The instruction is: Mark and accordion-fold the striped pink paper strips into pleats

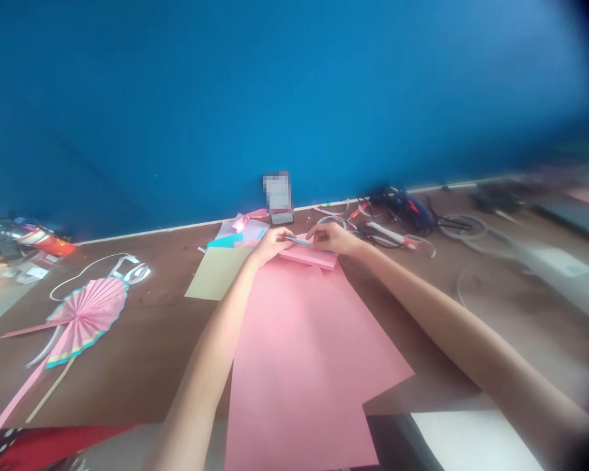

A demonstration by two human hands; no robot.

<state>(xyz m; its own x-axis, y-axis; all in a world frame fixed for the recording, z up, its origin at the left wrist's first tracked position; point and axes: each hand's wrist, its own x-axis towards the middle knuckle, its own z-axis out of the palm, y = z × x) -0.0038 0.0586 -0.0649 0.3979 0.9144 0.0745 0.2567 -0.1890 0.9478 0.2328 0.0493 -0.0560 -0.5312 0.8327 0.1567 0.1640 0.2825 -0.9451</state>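
My left hand point(273, 244) and my right hand point(336, 237) are close together over the far end of a large pink paper sheet point(309, 347). Between them is a narrow folded piece of pink paper point(311, 257) with a light blue strip point(299, 241) along its upper edge. Fingers of my left hand pinch its left end; the thumb and fingers of my right hand close on it further right. The big sheet stretches from under the folded piece toward me and hangs past the near table edge.
A pleated pink paper fan point(91, 309) with blue and yellow trim lies at left. A phone point(277, 196) leans against the blue wall point(294, 98). Beige paper point(219, 272) is left of my hands. Cables point(464, 227) and a dark blue tool point(406, 208) lie at right.
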